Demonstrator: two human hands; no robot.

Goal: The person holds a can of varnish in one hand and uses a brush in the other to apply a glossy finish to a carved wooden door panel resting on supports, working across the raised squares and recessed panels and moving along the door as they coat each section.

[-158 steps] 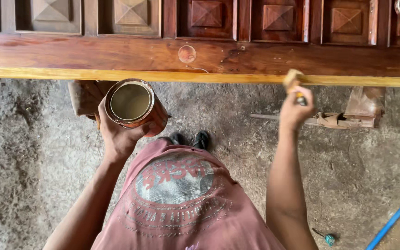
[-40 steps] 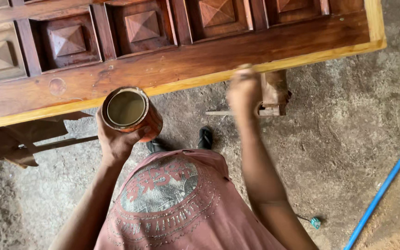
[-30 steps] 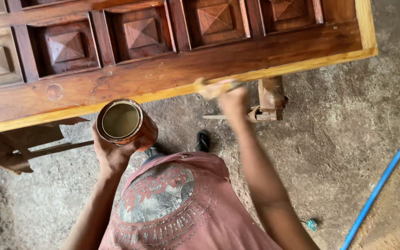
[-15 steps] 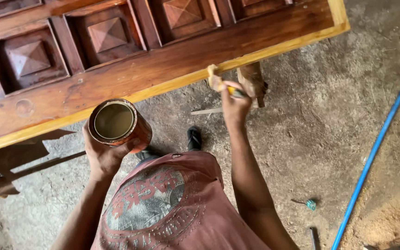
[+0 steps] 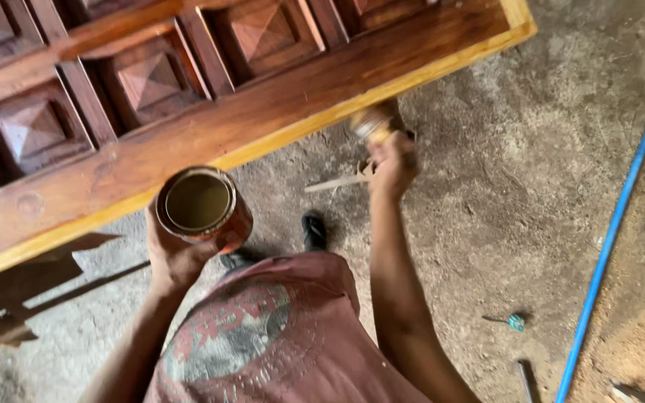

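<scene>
item, far left: dark wooden offcuts point(image 5: 9, 298) on the concrete floor point(image 5: 487, 224), below the door's pale edge.
item: carved wooden door point(image 5: 210, 119), laid flat and raised off the floor, reddish-brown panels with raised pyramids, a yellow unstained strip along its near edge. all places below are given from this door.
item: left hand point(image 5: 173, 257), just below the near edge, fingers wrapped from beneath around an open tin can point(image 5: 201, 207) of brownish liquid, can upright, rim clear of the door.
item: pink printed shirt point(image 5: 270, 336) of the person, well below the door; a dark shoe point(image 5: 313, 230) between shirt and door.
item: right hand point(image 5: 391, 166), closed around a brush point(image 5: 373, 123), blurred, its head touching or just beside the yellow edge near the door's right corner.
item: small teal-handled tool point(image 5: 513, 322) on the floor, well apart from the door.
item, far right: blue hose point(image 5: 614, 224) running diagonally past the door's corner.
</scene>
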